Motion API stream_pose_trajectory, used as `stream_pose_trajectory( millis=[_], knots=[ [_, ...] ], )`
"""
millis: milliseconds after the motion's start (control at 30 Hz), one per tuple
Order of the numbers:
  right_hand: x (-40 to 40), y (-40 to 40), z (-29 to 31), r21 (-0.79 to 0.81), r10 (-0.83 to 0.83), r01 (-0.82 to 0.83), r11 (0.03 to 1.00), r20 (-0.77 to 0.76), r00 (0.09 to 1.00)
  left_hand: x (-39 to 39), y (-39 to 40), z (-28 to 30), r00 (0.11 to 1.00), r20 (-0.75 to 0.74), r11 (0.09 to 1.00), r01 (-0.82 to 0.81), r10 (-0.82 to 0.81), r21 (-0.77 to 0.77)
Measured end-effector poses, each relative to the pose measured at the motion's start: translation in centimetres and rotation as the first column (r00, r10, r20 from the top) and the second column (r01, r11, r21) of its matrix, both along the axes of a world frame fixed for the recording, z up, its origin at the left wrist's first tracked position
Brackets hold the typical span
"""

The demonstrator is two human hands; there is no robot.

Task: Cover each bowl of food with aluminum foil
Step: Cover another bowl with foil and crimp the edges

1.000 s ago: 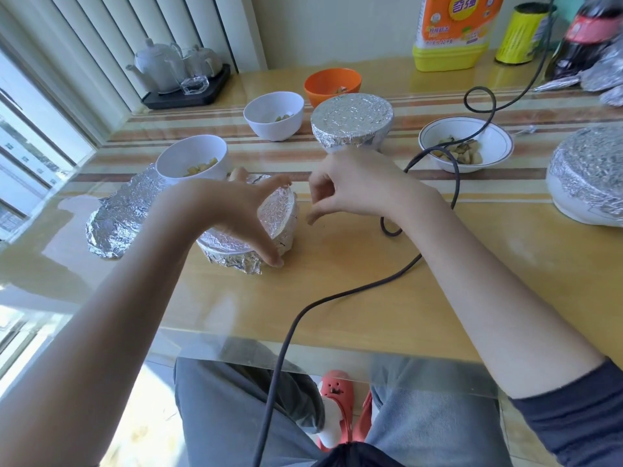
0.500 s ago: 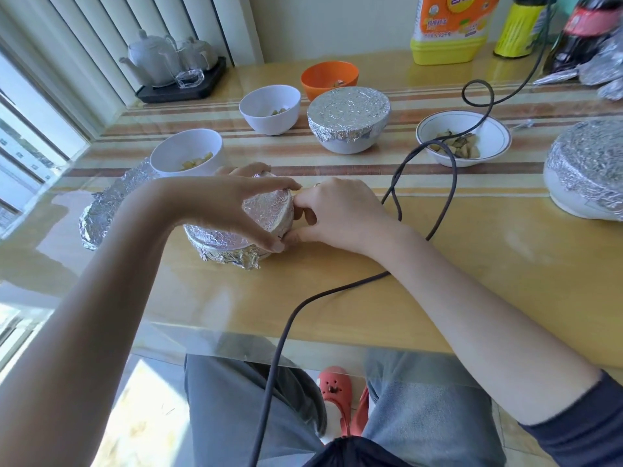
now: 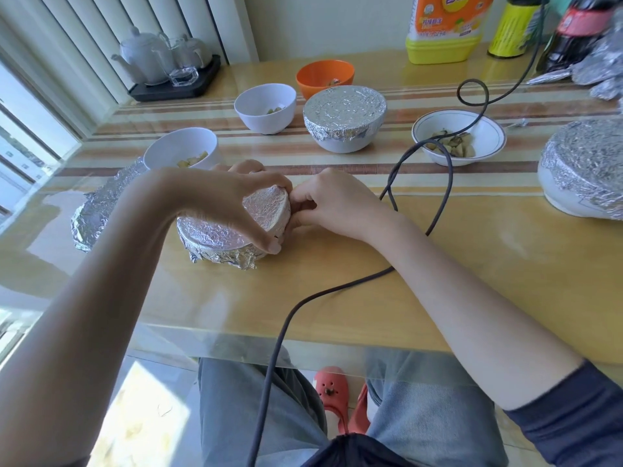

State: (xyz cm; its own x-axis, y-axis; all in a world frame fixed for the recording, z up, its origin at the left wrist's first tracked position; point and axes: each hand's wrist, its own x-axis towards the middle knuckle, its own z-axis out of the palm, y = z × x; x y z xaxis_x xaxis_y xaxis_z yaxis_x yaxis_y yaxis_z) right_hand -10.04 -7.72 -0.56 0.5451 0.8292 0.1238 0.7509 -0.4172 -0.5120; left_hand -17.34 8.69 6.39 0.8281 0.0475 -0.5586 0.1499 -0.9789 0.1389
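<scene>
At the far left of the tabletop (image 3: 472, 264) lies a crumpled sheet of foil (image 3: 97, 214), with an uncovered white bowl (image 3: 183, 151) of yellow food just behind it. Near the front edge, the left hand (image 3: 215, 200) grips the foil-wrapped bowl (image 3: 236, 227) from above, thumb curled down its near side and fingers over the far rim; the bowl is tilted. The right hand (image 3: 333, 200) touches the bowl's right side, its fingers curled and pinching the foil at the rim. Behind them stand a second open white bowl (image 3: 265, 107), an orange bowl (image 3: 325, 77) and a foil-covered bowl (image 3: 344, 117). A dark cable (image 3: 438, 210) loops across the tabletop past a rimmed bowl (image 3: 458, 138) holding food. A large foil-covered bowl (image 3: 583, 170) sits at the right edge.
</scene>
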Motion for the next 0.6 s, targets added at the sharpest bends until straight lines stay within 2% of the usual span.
stream_pose_trajectory(
  millis=[100, 200, 300, 367, 433, 600],
  knots=[
    [0.6, -0.4, -0.3, 0.010, -0.010, 0.011, 1.000, -0.108, 0.994, -0.1, -0.2, 0.0, 1.000, -0.005, 1.000, -0.018, 0.018, 0.007],
    [0.9, -1.0, -0.4, 0.103, -0.069, 0.097, 0.990, -0.244, 0.967, -0.3, -0.5, -0.2, 0.998, 0.035, 0.997, -0.060, 0.058, 0.053],
    [0.1, -1.2, -0.7, 0.092, -0.002, 0.046, 0.995, -0.425, 0.905, -0.7, -0.6, -0.9, 0.991, 0.079, 0.989, -0.115, 0.108, 0.091],
    [-0.5, -1.0, -1.0, -0.004, 0.011, -0.014, 1.000, -0.423, 0.906, -1.0, -0.2, -0.9, 0.994, 0.058, 0.991, -0.100, 0.095, 0.087],
    [-0.8, -0.8, -1.2, -0.037, -0.008, -0.006, 0.999, -0.380, 0.925, -1.2, 0.6, -0.7, 0.997, 0.066, 0.997, -0.054, 0.050, 0.062],
    [-1.7, 0.4, -1.8, 0.065, -0.042, 0.060, 0.996, -0.253, 0.967, -1.9, 1.4, -0.1, 1.000, 0.025, 0.999, 0.008, -0.009, 0.049]
  ],
)
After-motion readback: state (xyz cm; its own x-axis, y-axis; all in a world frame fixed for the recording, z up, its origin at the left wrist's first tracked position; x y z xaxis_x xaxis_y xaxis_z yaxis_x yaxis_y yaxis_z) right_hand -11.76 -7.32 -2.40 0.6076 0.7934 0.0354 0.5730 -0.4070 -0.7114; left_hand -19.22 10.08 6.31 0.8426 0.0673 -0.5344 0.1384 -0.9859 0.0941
